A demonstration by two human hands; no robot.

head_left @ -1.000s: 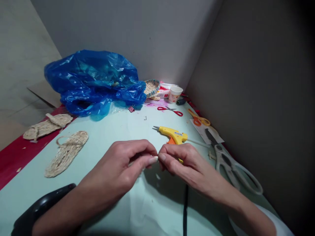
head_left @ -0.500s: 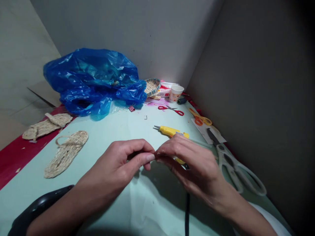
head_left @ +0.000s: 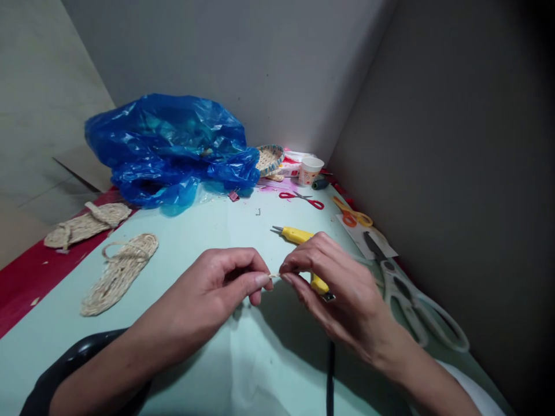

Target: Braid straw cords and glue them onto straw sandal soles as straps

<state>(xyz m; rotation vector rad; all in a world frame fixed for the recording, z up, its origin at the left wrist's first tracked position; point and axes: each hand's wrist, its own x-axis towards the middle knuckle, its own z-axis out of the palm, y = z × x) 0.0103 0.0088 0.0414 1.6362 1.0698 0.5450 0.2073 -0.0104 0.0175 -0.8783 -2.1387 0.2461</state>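
Observation:
Between my fingertips runs a short, thin, straw-coloured strand, most of it hidden by my fingers. My left hand pinches its left end with thumb and forefinger. The right end sits in the closed fingertips of my right hand. Both hands hang over the pale green table cover. Partly behind my right hand lies a yellow hot glue gun, its nozzle pointing left. To the left, a small woven straw sandal lies on the cover, with a second woven sandal by the red edge.
A crumpled blue plastic bag fills the back left. Behind are a small woven basket, a paper cup and red-handled scissors. Orange scissors and large grey scissors lie along the right wall. A black cable runs toward me.
My hands have drawn slightly apart, and the strand now shows between the fingertips. More of the glue gun's rear end shows under my right hand. The view has shifted slightly.

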